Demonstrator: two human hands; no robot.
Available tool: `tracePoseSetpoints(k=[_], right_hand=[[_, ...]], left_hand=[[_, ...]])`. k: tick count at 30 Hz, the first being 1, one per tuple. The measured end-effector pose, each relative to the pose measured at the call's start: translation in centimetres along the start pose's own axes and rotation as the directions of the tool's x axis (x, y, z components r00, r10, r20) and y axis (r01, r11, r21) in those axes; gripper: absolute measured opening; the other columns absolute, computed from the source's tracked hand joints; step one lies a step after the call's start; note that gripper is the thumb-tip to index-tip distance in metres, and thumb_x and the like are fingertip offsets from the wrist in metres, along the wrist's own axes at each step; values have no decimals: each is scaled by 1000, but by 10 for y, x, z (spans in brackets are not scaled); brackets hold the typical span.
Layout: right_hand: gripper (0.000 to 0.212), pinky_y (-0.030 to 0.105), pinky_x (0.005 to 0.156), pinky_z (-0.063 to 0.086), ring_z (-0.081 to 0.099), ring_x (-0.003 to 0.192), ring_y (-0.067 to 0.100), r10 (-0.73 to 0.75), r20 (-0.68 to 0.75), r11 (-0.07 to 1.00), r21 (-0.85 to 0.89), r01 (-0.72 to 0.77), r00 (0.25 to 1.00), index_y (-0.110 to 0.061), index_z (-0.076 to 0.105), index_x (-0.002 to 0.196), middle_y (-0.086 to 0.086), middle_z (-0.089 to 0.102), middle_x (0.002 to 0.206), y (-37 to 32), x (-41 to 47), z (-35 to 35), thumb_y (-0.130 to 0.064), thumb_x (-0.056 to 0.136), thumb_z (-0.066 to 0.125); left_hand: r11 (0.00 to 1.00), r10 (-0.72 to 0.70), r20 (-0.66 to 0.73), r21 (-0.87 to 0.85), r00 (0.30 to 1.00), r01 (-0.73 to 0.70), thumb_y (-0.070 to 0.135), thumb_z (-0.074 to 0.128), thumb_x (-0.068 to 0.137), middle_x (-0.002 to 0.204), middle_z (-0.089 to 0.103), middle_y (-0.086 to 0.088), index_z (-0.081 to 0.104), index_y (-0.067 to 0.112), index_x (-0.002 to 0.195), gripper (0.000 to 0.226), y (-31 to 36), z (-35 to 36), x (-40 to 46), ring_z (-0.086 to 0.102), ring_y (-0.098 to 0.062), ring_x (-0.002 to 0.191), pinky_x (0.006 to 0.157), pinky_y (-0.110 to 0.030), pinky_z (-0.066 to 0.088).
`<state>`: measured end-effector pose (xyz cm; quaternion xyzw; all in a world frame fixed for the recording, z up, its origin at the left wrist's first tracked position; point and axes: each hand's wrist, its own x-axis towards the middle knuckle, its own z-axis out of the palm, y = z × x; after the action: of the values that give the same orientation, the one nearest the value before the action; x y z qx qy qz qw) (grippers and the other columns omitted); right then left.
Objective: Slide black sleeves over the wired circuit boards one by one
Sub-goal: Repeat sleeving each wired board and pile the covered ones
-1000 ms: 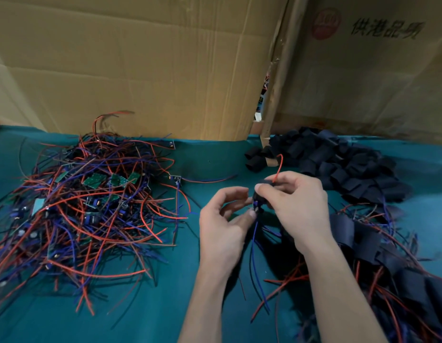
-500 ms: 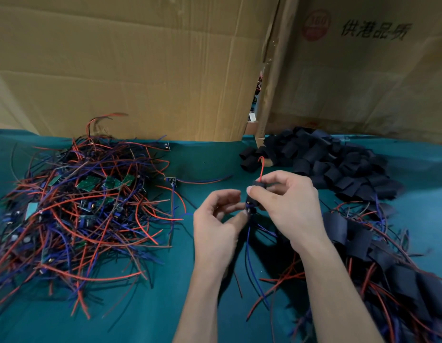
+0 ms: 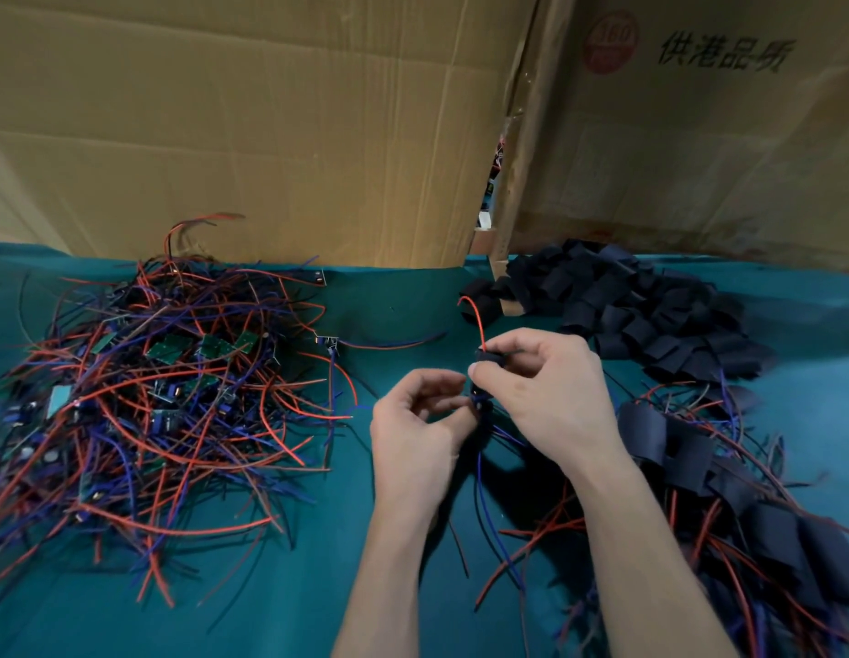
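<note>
My right hand (image 3: 550, 391) pinches a black sleeve (image 3: 488, 357) between thumb and fingers above the table's middle. A red wire (image 3: 474, 315) sticks up out of the sleeve. My left hand (image 3: 417, 420) pinches the wired circuit board (image 3: 479, 402) just below the sleeve; blue and black wires hang down from it. The board itself is mostly hidden by my fingers. A tangled pile of bare boards with red and blue wires (image 3: 147, 396) lies on the left. Loose black sleeves (image 3: 626, 306) are heaped at the back right.
Sleeved boards with trailing wires (image 3: 726, 496) are piled at the right, close to my right forearm. Teal cloth (image 3: 280, 600) covers the table. Tall cardboard boxes (image 3: 270, 135) stand along the back edge.
Both hands have stayed close together at the middle. The red wire pokes farther out of the sleeve's top. The view has shifted a little.
</note>
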<state>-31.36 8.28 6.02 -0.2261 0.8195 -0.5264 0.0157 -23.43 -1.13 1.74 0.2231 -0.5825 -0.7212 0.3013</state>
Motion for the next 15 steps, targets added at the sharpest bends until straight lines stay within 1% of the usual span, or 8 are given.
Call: tracePoseSetpoints(k=[4,6,8,11,13,15], right_hand=[[21,42,78,60,73,68,11,31,-47,999,17,-30,998,-41,73,82,-10,74,66,0,0,0,-39,61,70],[17,44,80,59,73,71,13,43,-38,999,-1,-43,998,-35,74,75,-10,74,66,-1,0,1,-40,61,68],[16,42,81,58,72,73,12,36,-23,998,-48,-37,999,-36,72,68,-14,74,67,-3,-1,2,-46,59,63],[25,37,79,58,69,73,7,26,-1,996,-84,-26,1000,-38,71,70,-20,72,67,-6,-3,3,-53,55,56],[25,38,79,58,70,77,10,22,3,996,-81,-22,1000,-38,71,70,-19,73,68,-5,-4,3,-54,56,57],[21,35,78,58,71,80,9,17,10,996,-89,-16,1000,-40,70,70,-20,73,69,-4,-4,4,-52,58,59]], left_hand=[[997,14,-25,82,1000,-12,5,69,54,82,74,-7,71,13,82,29,1,3,-1,66,-16,72,76,-33,55],[996,17,-30,90,999,-14,5,69,53,79,74,-3,71,15,80,29,0,3,-1,66,-15,71,75,-32,55],[991,42,-30,132,999,-38,6,70,54,78,74,-1,71,17,79,27,-1,2,-1,67,-14,71,74,-32,56],[982,97,-51,170,994,-87,2,76,61,78,75,-1,72,16,81,25,-1,1,-1,70,-14,73,74,-30,58],[978,122,-86,179,989,-105,-4,79,67,78,75,-1,72,14,83,25,-3,1,1,72,-12,75,74,-28,57],[965,146,-79,230,986,-125,-3,79,71,79,76,1,74,16,84,24,-4,1,1,72,-11,76,76,-29,57]])
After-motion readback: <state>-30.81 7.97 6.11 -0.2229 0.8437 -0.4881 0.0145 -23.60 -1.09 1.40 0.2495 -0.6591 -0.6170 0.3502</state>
